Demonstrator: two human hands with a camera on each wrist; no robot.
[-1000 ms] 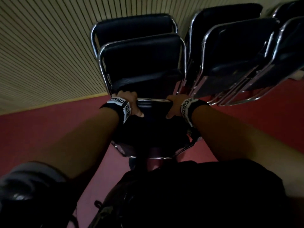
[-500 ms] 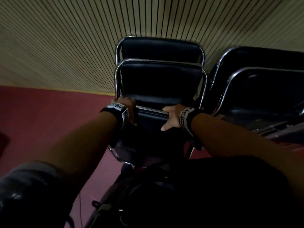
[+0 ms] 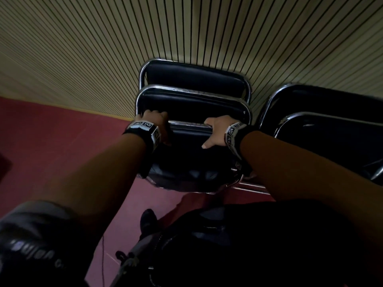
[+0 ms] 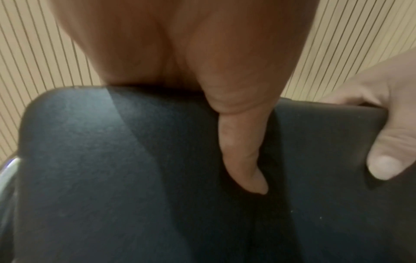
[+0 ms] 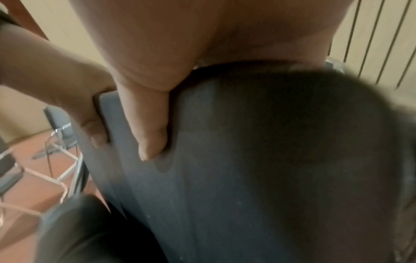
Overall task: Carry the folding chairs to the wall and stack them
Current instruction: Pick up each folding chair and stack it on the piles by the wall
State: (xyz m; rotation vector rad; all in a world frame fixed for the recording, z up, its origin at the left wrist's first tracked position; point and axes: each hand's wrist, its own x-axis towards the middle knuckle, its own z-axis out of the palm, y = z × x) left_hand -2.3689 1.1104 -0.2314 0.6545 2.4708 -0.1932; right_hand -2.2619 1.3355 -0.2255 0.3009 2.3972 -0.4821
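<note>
I hold a folded black chair (image 3: 190, 154) with a chrome frame by the top of its backrest. My left hand (image 3: 154, 125) grips the left end of the top edge and my right hand (image 3: 215, 131) grips the right end. In the left wrist view my left thumb (image 4: 238, 151) presses the black padding (image 4: 112, 160), with my right hand (image 4: 391, 124) further along the edge. My right thumb (image 5: 148, 124) lies on the padding (image 5: 247, 160) too. Just behind the held chair, two folded chairs (image 3: 192, 100) lean on the slatted wall (image 3: 186, 27).
A second stack of folded black chairs (image 3: 323, 121) leans on the wall to the right, close to my right forearm. Red floor (image 3: 51, 131) lies open to the left. More chairs (image 5: 60, 128) stand further off in the right wrist view.
The held chair has come closer to the two chairs at the wall and now sits right behind them. The stack on the right has slid toward the frame edge. Both hands keep their grip.
</note>
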